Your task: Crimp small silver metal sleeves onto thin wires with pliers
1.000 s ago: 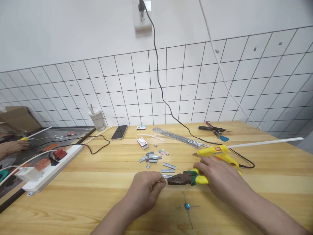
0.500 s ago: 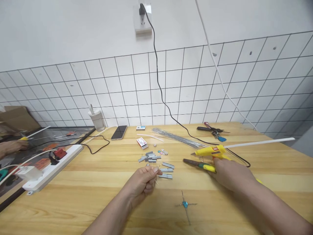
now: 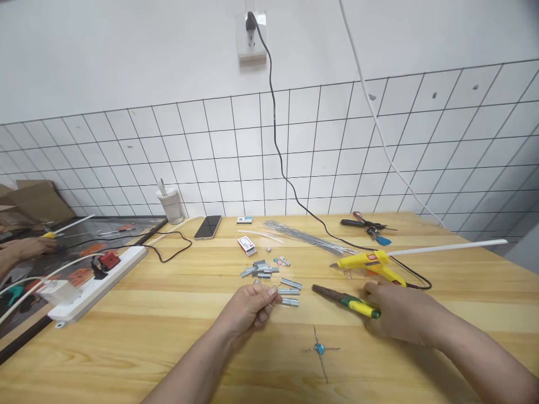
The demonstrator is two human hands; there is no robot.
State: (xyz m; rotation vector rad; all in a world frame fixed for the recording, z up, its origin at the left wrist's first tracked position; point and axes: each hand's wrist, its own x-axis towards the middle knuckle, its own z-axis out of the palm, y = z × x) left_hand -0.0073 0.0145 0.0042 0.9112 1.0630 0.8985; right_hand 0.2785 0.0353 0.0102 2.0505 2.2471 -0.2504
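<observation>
**Thin wires [image 3: 270, 305] pinched in the left hand [image 3: 248, 308]; pliers [image 3: 345, 301] at the right hand [image 3: 404, 308]**

Overhead view of a pale wooden counter [image 3: 168, 348] against a white wall with a black grid. At the centre, between thumb and forefinger of the left hand, a firm grip on the thin wires, ends poking out; too fine to count. Right hand at the yellow-and-green handles of the pliers, their brown nose slanting toward the far left. Fingers there mostly hidden, so impossible to tell whether that grip is spread or closed.

Between the hands, on the near side, a small wire cross [image 3: 319, 349] with a shiny blue centre. Just beyond the left hand, a heap of silver staple strips [image 3: 259, 270], then a red-and-white box [image 3: 246, 245]. Beyond the pliers, a yellow glue gun [image 3: 366, 261] with a long white glue stick [image 3: 446, 247]. Farther back, a bundle of straight metal wires [image 3: 311, 237] and a dark phone [image 3: 208, 227]. At the left, a white power strip [image 3: 96, 283]; past it, at the far left, another person's hand [image 3: 25, 249].
</observation>
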